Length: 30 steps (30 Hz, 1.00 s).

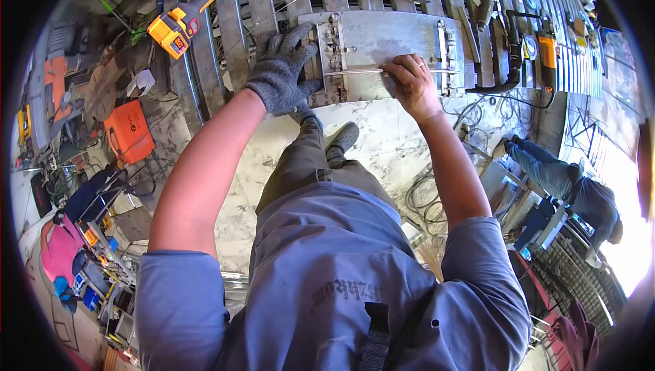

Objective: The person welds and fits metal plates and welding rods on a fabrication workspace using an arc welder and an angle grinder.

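Thin rod (365,70) across metal plate (389,33); right fingers (411,66) pinch rod, left gloved fingers (295,38) spread.

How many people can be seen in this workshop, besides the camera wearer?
2: a person in a pink top at the left of the view, and a person in dark clothes bending forward at the right. Others may be hidden.

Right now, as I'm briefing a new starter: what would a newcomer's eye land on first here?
The gray-gloved left hand, spread at the left end of the metal plate, would likely draw the eye first, with the bare right hand pinching a thin rod over it. Next come the yellow power tool at upper left and the orange case lower down at left.
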{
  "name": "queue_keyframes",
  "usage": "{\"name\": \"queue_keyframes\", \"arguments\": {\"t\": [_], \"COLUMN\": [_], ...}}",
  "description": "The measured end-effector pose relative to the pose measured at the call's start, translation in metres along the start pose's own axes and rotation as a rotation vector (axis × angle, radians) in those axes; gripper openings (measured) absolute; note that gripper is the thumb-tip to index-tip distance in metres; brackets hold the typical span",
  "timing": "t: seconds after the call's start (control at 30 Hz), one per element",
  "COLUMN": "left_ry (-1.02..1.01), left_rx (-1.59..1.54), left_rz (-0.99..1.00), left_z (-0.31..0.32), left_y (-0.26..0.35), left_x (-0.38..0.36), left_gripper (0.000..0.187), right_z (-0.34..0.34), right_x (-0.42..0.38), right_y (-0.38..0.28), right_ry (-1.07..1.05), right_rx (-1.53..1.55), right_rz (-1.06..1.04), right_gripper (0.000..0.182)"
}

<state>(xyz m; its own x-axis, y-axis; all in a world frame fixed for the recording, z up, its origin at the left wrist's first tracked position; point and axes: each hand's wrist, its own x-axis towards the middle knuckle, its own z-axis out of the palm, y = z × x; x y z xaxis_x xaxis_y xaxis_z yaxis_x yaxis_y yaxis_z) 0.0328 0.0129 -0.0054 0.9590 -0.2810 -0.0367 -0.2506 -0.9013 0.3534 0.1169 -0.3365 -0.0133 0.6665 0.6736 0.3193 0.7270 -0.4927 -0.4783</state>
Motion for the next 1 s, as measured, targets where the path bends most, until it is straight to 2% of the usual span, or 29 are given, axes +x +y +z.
{"name": "queue_keyframes", "arguments": {"t": [0.33,0.6,0.7,0.73,1.0], "left_ry": [-0.015,-0.217,-0.118,-0.278,-0.324], "left_rx": [-0.007,0.09,0.061,0.052,0.284], "left_rz": [-0.007,-0.142,-0.109,-0.183,-0.203], "left_z": [0.004,-0.007,-0.012,-0.023,-0.023], "left_y": [-0.004,0.008,0.018,0.026,0.045], "left_x": [0.005,0.015,0.016,0.021,0.029], "left_gripper": [0.091,0.089,0.084,0.086,0.077], "right_z": [0.004,0.017,0.016,0.017,0.02], "right_x": [-0.001,-0.007,-0.009,-0.01,-0.016], "right_y": [0.0,0.0,0.0,0.001,0.003], "right_ry": [0.026,0.142,0.174,0.186,0.246], "right_rx": [0.037,-0.01,-0.011,-0.005,-0.005], "right_rz": [0.01,0.005,-0.003,-0.004,-0.031], "right_gripper": [0.023,0.036,0.042,0.042,0.038]}}
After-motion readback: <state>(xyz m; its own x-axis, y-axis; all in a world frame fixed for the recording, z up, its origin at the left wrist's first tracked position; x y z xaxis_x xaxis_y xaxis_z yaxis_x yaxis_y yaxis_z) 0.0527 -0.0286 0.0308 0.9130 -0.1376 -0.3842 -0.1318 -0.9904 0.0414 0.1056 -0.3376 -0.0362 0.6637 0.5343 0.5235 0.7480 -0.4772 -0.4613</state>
